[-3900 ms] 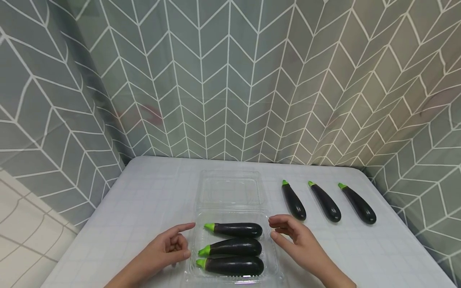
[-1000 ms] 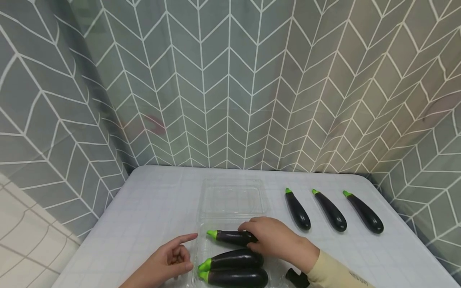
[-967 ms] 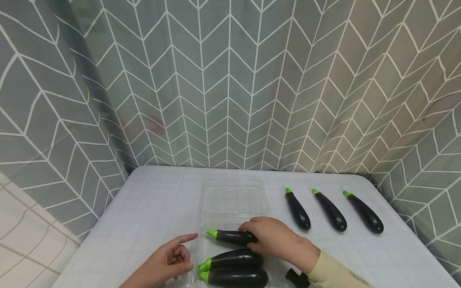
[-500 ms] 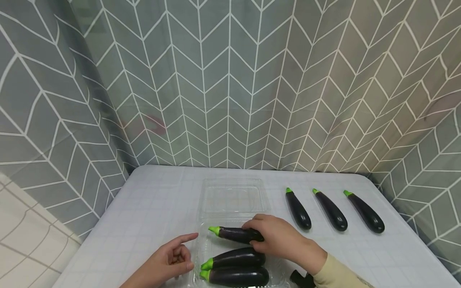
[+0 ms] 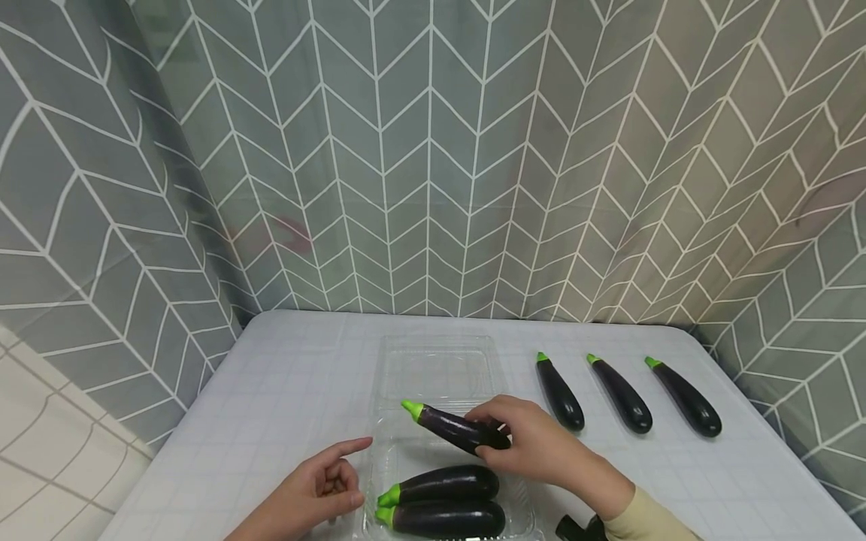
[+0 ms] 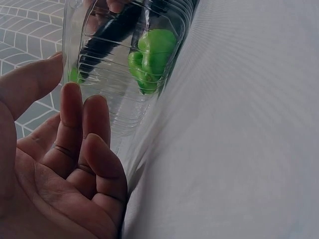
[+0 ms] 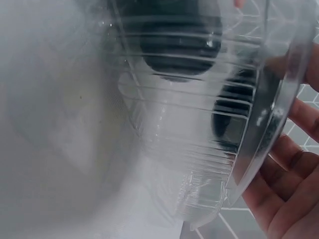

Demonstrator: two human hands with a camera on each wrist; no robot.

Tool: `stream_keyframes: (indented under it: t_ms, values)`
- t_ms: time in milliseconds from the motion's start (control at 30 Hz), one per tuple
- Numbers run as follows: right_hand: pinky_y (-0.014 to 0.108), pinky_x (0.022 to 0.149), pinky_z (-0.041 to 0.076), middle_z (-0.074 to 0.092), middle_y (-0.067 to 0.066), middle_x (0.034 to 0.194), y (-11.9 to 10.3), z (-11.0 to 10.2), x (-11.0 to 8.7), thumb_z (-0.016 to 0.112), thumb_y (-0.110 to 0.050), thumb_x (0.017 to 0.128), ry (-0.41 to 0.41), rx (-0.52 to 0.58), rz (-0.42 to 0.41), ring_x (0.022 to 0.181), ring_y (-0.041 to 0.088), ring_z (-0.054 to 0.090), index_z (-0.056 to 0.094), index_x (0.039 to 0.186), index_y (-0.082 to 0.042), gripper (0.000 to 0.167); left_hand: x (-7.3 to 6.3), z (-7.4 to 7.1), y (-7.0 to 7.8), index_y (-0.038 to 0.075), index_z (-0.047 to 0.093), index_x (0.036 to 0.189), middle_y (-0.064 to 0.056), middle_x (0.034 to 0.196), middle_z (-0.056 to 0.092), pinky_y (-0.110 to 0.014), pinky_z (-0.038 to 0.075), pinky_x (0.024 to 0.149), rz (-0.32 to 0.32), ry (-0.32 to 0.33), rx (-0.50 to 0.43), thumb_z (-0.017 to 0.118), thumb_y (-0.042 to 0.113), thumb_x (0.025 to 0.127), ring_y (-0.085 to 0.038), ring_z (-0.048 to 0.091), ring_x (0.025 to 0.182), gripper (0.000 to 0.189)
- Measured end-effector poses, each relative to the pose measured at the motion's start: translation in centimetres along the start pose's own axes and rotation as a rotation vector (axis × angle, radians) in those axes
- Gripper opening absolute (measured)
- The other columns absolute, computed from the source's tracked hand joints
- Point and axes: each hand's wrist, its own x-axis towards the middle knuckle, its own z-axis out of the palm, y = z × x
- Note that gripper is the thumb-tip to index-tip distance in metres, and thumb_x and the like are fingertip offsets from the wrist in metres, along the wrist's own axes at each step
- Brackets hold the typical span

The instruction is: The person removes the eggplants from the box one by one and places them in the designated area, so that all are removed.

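A clear plastic clamshell box (image 5: 519, 492) lies on the table with its lid (image 5: 438, 368) folded back. Two dark eggplants with green stems, the nearer eggplant (image 5: 443, 518) and the one behind it (image 5: 449, 483), lie side by side in the box. Above its far part, my right hand (image 5: 534, 443) grips a third eggplant (image 5: 449, 430) by its thick end, stem tilted up to the left. My left hand (image 5: 318, 485) stays at the box's left wall, index finger stretched out, other fingers loosely bent. In the left wrist view its fingertips (image 6: 71, 94) are close to the clear wall; contact is unclear.
Three more eggplants lie slanted in a row at the table's right: a left one (image 5: 560, 394), a middle one (image 5: 620, 396) and a right one (image 5: 685, 398). A patterned grey curtain (image 5: 433, 165) hangs behind the white-covered table (image 5: 291, 376). A black wrist device (image 5: 578, 528) shows by my right sleeve.
My right hand came from beside the box, took hold of the far eggplant and has raised it, stem end up, slightly rightward. My left hand has stayed by the left wall.
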Motion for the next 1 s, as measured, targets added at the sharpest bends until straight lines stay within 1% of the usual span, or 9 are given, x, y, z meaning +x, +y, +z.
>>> stream_keyframes:
  t_ms: [133,300,400,700,900,1000]
  values:
    - [0.029,0.073,0.053,0.064,-0.013,0.105,0.2,-0.1,-0.3,0.078,-0.019,0.083,0.01,0.085,0.03,0.088,0.004,0.061,0.069,0.116,-0.022,0.034,0.0,0.0,0.0,-0.003,0.032,0.151,-0.012,0.092,0.062,-0.021,0.045,0.064,-0.01,0.005,-0.006,0.066,0.013,0.096,-0.01,0.053,0.073,0.066]
    - [0.031,0.077,0.054,0.065,-0.011,0.108,0.1,-0.6,-0.7,0.078,-0.02,0.085,0.013,0.184,0.082,0.09,0.009,0.064,0.067,0.119,-0.022,0.035,0.1,0.0,-0.1,-0.004,0.031,0.151,-0.011,0.091,0.062,-0.021,0.044,0.064,0.006,-0.002,0.0,0.066,0.013,0.096,-0.009,0.052,0.071,0.066]
    - [0.032,0.078,0.054,0.065,-0.011,0.108,0.1,-0.9,-1.1,0.078,-0.022,0.086,0.03,0.204,0.102,0.091,0.01,0.064,0.067,0.119,-0.022,0.034,0.1,-0.1,-0.2,-0.003,0.031,0.151,-0.01,0.092,0.062,-0.021,0.044,0.063,0.015,-0.007,0.0,0.065,0.013,0.096,-0.008,0.052,0.071,0.066]
    - [0.031,0.077,0.054,0.065,-0.01,0.105,0.5,-1.8,-2.4,0.078,-0.026,0.086,0.095,0.218,0.167,0.092,0.012,0.064,0.066,0.118,-0.022,0.035,0.1,0.0,-0.1,-0.002,0.033,0.151,-0.011,0.091,0.062,-0.022,0.045,0.063,0.007,0.003,0.009,0.066,0.013,0.096,-0.01,0.053,0.071,0.067]
    - [0.031,0.078,0.054,0.064,-0.005,0.106,0.6,-2.4,-3.5,0.079,-0.027,0.086,0.116,0.24,0.219,0.093,0.015,0.064,0.066,0.119,-0.02,0.037,0.1,0.0,-0.1,-0.004,0.031,0.151,-0.01,0.091,0.062,-0.021,0.045,0.064,0.03,-0.008,0.019,0.065,0.012,0.096,-0.008,0.053,0.071,0.067]
    - [0.03,0.078,0.054,0.064,-0.004,0.106,0.7,-2.6,-3.9,0.079,-0.028,0.085,0.127,0.244,0.253,0.094,0.016,0.064,0.066,0.12,-0.019,0.038,0.0,0.0,-0.2,-0.004,0.031,0.151,-0.01,0.092,0.062,-0.021,0.045,0.064,0.03,-0.009,0.017,0.065,0.012,0.096,-0.008,0.053,0.072,0.067]
